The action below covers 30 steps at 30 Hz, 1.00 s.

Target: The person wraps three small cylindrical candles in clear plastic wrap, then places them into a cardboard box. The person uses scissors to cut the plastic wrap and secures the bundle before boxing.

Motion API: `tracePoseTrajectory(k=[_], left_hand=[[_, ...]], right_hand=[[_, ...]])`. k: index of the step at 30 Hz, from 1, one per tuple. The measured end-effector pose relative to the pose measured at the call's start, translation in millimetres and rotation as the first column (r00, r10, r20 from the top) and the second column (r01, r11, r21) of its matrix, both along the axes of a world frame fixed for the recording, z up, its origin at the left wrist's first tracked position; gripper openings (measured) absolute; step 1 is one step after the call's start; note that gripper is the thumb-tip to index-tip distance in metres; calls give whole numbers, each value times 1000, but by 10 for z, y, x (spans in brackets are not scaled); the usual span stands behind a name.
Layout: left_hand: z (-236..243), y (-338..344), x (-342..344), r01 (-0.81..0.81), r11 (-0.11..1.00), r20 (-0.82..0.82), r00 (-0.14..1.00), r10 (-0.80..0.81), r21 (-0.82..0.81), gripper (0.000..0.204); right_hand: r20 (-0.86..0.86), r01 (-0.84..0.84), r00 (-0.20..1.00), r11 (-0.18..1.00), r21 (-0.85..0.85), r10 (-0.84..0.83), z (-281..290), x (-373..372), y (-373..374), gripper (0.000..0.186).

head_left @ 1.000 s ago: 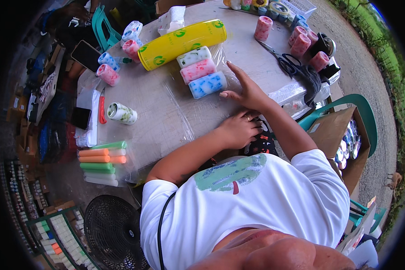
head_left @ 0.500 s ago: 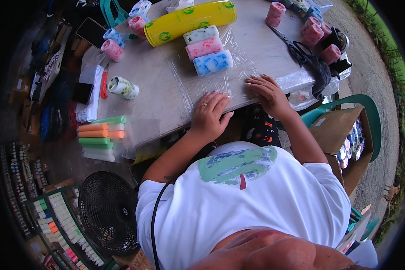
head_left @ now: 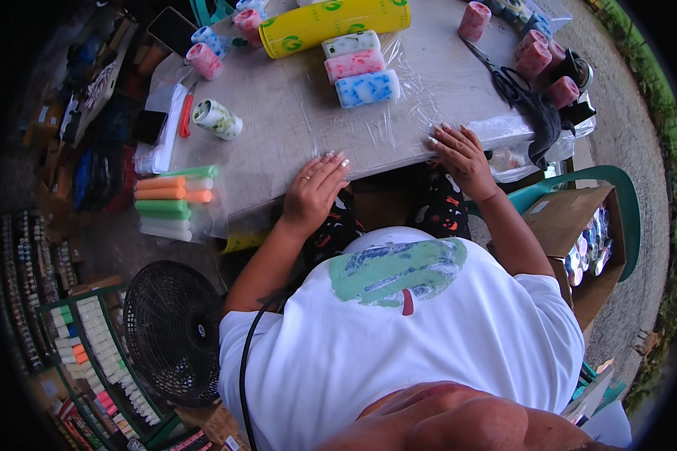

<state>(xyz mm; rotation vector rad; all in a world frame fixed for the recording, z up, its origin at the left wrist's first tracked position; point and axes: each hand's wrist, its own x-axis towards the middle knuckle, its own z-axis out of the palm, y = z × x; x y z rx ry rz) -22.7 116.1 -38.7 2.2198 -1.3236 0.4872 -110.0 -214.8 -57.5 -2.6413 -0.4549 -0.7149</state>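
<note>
My left hand (head_left: 313, 192) rests at the table's near edge, fingers stretched out and slightly together, holding nothing. Farther right, my right hand (head_left: 462, 161) lies along the same edge with its fingers extended, beside the end of a clear film sheet (head_left: 387, 129) spread on the tabletop. On that sheet three mottled pillar candles lie side by side: a blue-and-white candle (head_left: 367, 89) nearest me, a pink candle (head_left: 353, 66) behind it, and a green-flecked white candle (head_left: 351, 44) farthest. Just beyond them is a yellow roll of wrap (head_left: 335, 27).
A green-flecked candle (head_left: 217, 119) stands at the left, near a red-handled cutter (head_left: 186, 115) and bagged coloured taper candles (head_left: 174, 194). Dark scissors (head_left: 510, 81) and a grey cloth (head_left: 547, 129) lie at right. A black fan (head_left: 174, 331) and an open carton (head_left: 572, 225) flank me.
My left hand has slid left along the table edge, away from my right hand. The candles and the wrap roll stay in place on the table while the view shifts a little.
</note>
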Motion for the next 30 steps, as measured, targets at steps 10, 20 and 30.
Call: tracePoseTrajectory(k=[10,20,30], left_hand=[[56,36,15,21,981,-62,998,-33,-192,14],[268,139,-132,-40,990,-66,997,31,-139,16],[255,169,-199,-18,945,-162,986,-37,-327,20]], right_hand=[[-80,-3,996,953,303,28,237,-132,26,18],[-165,37,983,798,601,79,456,-213,80,14],[-198,-29,950,699,714,242,672,-283,192,8]])
